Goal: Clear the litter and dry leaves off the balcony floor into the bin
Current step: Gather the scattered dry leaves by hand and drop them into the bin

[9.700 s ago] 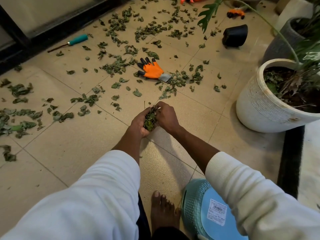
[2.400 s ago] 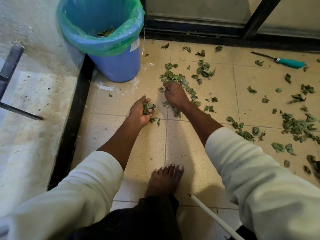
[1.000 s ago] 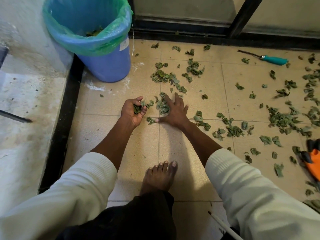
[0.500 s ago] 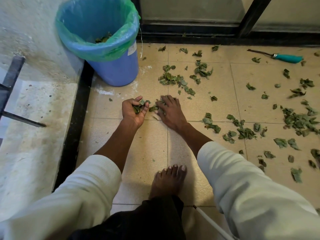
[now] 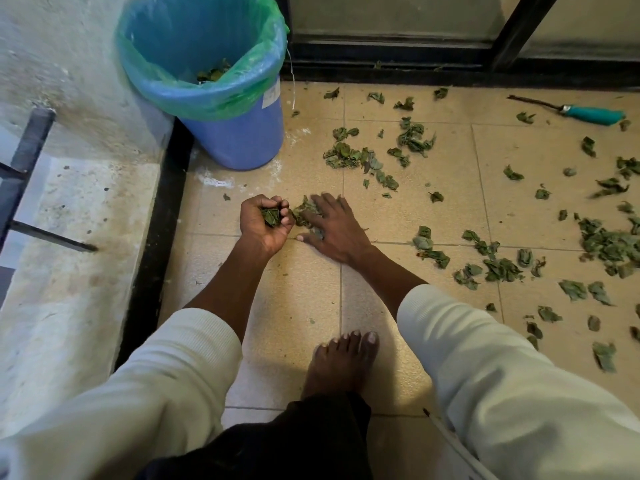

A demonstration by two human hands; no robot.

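In the balcony corner, a blue plastic bin [image 5: 239, 140] lined with a green bag [image 5: 207, 95] holds a few dry green leaves [image 5: 211, 75]. The left hand [image 5: 265, 223] curls its fingers [image 5: 282, 216] around a clump of leaves; the right hand [image 5: 332, 226] presses flat on a small leaf pile [image 5: 304, 211] on the tiled floor [image 5: 287, 299].

bin [image 5: 235, 140]: far rim cut off by top edge, contents mostly hidden behind liner | right hand [image 5: 332, 226]: covered leaves beneath palm | leaves [image 5: 609, 244]: right patch ran past frame edge, blurred | white rod [image 5: 457, 445]: cut off at bottom
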